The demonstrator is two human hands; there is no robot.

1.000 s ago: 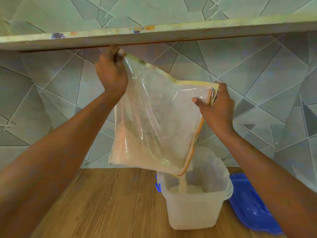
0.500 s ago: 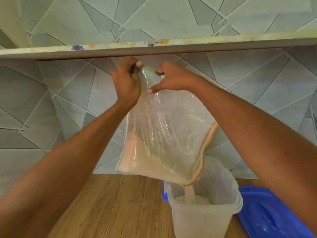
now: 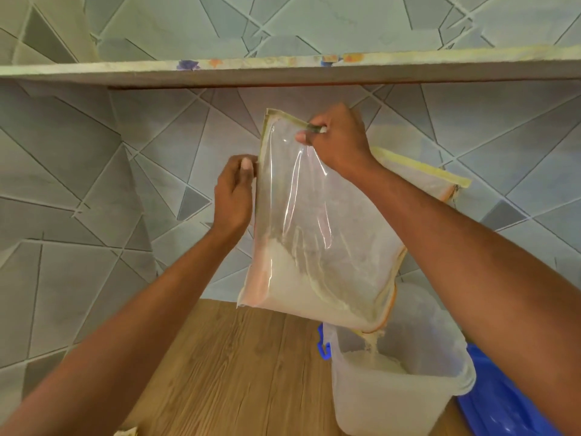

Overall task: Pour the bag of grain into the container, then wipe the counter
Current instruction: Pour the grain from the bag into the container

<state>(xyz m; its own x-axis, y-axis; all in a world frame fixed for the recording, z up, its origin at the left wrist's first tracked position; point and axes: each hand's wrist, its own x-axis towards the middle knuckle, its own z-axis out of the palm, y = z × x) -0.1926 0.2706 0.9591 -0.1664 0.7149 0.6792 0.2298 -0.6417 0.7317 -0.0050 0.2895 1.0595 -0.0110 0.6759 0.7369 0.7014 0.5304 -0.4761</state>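
Left of the bag (image 3: 314, 234), the left hand (image 3: 234, 196) pinches its side edge. Further right, the right hand (image 3: 338, 136) grips its top edge. Below both hands, grain (image 3: 372, 341) falls from the bag corner into the container (image 3: 399, 401) on the table (image 3: 239, 366).

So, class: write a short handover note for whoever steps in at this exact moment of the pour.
Right hand pinches the bag's top edge. Left hand rests at the bag's left edge; whether it grips is unclear.
The bag hangs tilted over the container on the wooden counter, grain streaming from its low corner. Blue lid lies right of the container.
Done: container partly filled.
Left: empty the bag's remaining grain, then wipe the counter.
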